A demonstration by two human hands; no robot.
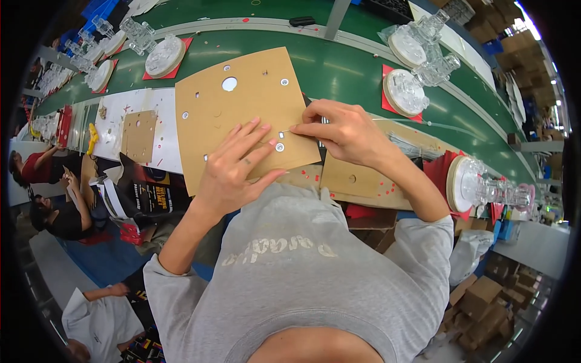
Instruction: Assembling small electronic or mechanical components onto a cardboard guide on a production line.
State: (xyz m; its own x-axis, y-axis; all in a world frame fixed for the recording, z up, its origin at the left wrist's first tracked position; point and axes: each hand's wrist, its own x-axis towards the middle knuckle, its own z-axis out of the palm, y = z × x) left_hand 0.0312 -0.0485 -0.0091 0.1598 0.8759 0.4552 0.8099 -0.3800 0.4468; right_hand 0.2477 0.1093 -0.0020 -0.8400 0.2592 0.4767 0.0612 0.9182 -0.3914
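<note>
A brown cardboard panel (pixel 242 103) with punched holes and metal-ringed eyelets lies before me, tilted a little. My left hand (pixel 233 166) rests flat on its lower part, fingers stretched out and holding nothing. At the panel's right edge, my right hand (pixel 339 130) has thumb and forefinger pinched on a thin, pale, wire-like piece (pixel 287 130). Its tip points at a small slot (pixel 281 135) just above an eyelet (pixel 279 147). What the other fingers of the right hand cover is hidden.
Clear glass-like fittings on round white bases (pixel 404 92) stand on red sheets along the green conveyor (pixel 345 66). A bundle of thin pale strands (pixel 407 145) lies right of my hand. Another cardboard piece (pixel 351 175) lies below it. Co-workers (pixel 66 212) sit at left.
</note>
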